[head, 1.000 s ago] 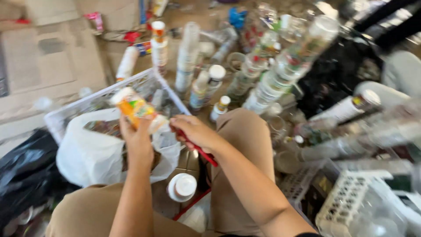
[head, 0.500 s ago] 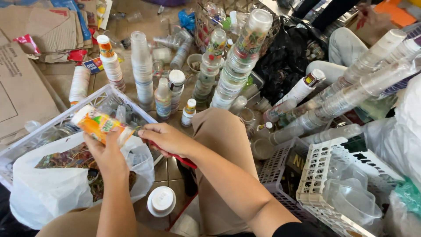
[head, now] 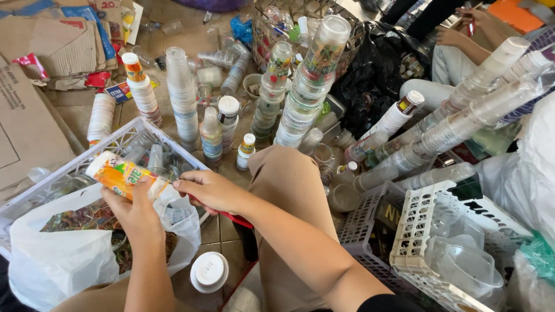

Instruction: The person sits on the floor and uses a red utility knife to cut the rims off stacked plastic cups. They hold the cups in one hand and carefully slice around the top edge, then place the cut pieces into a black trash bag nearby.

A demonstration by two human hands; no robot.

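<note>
My left hand (head: 137,212) grips an orange-labelled plastic bottle (head: 120,174), held tilted over a white plastic bag (head: 55,260). My right hand (head: 213,190) holds a red-handled tool (head: 231,217) and its fingertips pinch the bottle's label at the lower end. The bag holds torn coloured labels and lines a white crate (head: 124,134) that also contains clear bottles. A white round lid (head: 209,271) lies on the tiled floor between my knees.
Tall stacks of clear plastic cups (head: 182,95) and bottles stand ahead, more stacks lean at the right (head: 462,124). White baskets (head: 430,231) with clear tubs sit at right. Flattened cardboard (head: 34,86) lies at left. Another person's hand (head: 451,37) is at top right, beside a black bag (head: 376,69).
The view has tilted so the scene sits lower and more to the left. Both hands keep the bottle over the bag; the right hand's fingers work at the label.
</note>
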